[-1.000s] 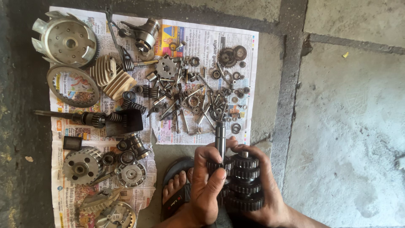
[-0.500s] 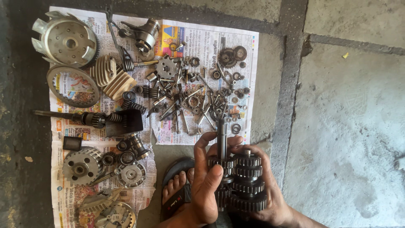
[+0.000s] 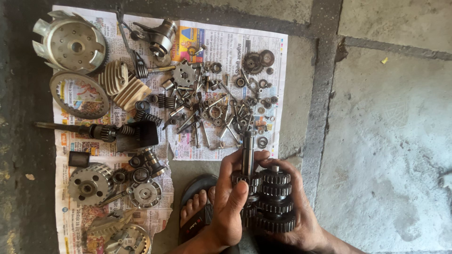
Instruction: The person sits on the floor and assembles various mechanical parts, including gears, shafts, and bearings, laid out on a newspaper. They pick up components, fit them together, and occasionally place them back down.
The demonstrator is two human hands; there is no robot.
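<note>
My left hand [image 3: 229, 202] is closed around a steel gear shaft [image 3: 248, 150] that sticks up out of its grip, with a small gear under the thumb. My right hand [image 3: 301, 216] cups a second shaft stacked with several dark toothed gears [image 3: 275, 200], pressed side by side against the first shaft so the teeth meet. Both hands hold the pair low in the view, just below the edge of the newspaper [image 3: 278, 51].
Newspaper sheets on the stone floor carry many engine parts: a clutch basket [image 3: 70, 44], a ring plate [image 3: 79, 94], finned pieces [image 3: 123, 84], springs, several bolts and washers [image 3: 212, 113], small gears [image 3: 259, 59]. A foot in a sandal [image 3: 195, 211] is beside my left hand.
Both hands have shifted the two geared shafts slightly, keeping them meshed together; the left thumb has moved over the small gear. The parts on the newspaper have not moved.
</note>
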